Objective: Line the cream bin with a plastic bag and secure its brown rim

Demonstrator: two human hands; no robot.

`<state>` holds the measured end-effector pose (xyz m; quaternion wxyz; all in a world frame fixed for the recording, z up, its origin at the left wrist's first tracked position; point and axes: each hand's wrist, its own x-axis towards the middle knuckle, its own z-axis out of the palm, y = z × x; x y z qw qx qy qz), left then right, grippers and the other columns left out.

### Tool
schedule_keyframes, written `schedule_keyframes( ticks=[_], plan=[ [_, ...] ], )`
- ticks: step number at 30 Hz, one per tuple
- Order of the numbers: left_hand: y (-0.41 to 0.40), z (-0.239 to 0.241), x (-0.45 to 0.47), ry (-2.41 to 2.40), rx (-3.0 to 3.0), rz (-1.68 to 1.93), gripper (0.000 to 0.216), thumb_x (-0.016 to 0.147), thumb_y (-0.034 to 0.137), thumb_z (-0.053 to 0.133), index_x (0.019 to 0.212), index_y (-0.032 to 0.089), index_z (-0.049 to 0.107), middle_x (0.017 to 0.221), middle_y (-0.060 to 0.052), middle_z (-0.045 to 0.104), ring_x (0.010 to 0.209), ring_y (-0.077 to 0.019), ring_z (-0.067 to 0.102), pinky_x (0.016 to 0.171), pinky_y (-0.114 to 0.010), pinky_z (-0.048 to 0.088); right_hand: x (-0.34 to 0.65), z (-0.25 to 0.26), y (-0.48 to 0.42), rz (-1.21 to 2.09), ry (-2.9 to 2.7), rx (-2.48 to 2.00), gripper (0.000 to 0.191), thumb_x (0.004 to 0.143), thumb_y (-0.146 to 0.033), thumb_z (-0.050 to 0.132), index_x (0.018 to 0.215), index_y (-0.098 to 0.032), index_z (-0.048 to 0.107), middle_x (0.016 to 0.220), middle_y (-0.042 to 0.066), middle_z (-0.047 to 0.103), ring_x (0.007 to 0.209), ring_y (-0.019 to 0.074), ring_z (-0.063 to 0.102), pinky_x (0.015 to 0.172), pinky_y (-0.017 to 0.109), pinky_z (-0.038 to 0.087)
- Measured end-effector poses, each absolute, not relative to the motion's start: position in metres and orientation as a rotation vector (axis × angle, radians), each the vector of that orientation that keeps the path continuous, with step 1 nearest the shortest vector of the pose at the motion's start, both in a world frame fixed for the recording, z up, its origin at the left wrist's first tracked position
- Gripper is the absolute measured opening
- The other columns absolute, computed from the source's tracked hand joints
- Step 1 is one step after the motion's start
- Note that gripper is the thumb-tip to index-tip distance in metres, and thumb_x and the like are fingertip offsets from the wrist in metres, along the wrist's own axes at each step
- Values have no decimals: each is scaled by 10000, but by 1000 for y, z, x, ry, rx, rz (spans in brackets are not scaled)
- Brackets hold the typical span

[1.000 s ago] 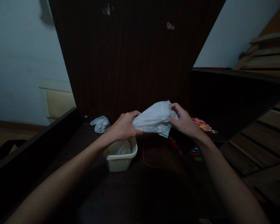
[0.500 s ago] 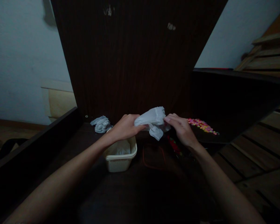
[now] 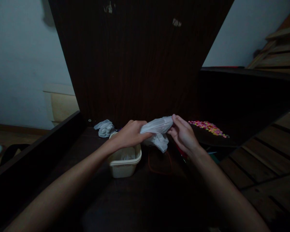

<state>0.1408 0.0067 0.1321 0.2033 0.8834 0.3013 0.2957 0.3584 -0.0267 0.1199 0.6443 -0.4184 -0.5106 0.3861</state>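
White, thin plastic makes up the bag (image 3: 157, 125) that the person stretches between both hands above the dark bench (image 3: 120, 206), its upper part drawn into a narrow, pleated band and a loose, crumpled flap hanging below. The left hand (image 3: 131, 132) has its grip closed round the near-left end, thumb across the front; the right hand (image 3: 183, 132) pinches the other end between thumb and fingers, its palm otherwise loose and turned partly inward. Just below and left of the bag stands a cream tub (image 3: 124, 171), with something pale inside it; a crumpled bag (image 3: 105, 129) lies behind the left wrist.

The step in hand seems to be gathering and smoothing the plastic into a strip. The next move probably calls for a firm left grip, while the right one catches the dangling flap and folds it in without letting the pleats spring open.
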Motion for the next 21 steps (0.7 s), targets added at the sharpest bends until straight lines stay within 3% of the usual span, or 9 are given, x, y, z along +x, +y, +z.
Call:
schedule_keyframes(
  ticks=[4,8,11,15,21],
  plan=[
    [7,131,142,876,2449,863,281,901,404,600,838,151,705,716,-18,680,654,-163,606,591,-249,354,353,117,-33,941,-1270,-977,467,786,-671,708,896,-274,489,789,-9,647,740,195,680,651,318,590],
    [8,130,141,910,2439,906,306,898,430,606,826,148,700,721,-26,684,665,-169,611,595,-251,356,349,118,-42,1100,-1366,-970,649,617,-405,921,1084,-270,490,943,13,735,822,199,726,746,337,610],
    [9,130,139,894,2452,912,280,895,410,624,821,150,697,700,-15,673,643,-158,595,591,-245,350,353,120,-42,1096,-1338,-957,741,554,-277,947,1123,-272,471,957,4,733,793,193,727,697,332,610],
    [9,129,135,885,2444,879,316,899,455,641,872,147,711,716,-16,681,651,-163,604,591,-241,350,366,120,-33,949,-1285,-995,683,592,-307,916,1122,-265,488,874,-35,667,687,142,670,579,254,540],
    [10,128,133,922,2440,857,380,903,518,644,848,146,698,703,-18,673,643,-171,612,582,-248,346,371,125,-30,407,-1326,-1109,430,704,-339,789,1032,-256,524,913,5,609,764,170,621,672,328,546]
  ],
)
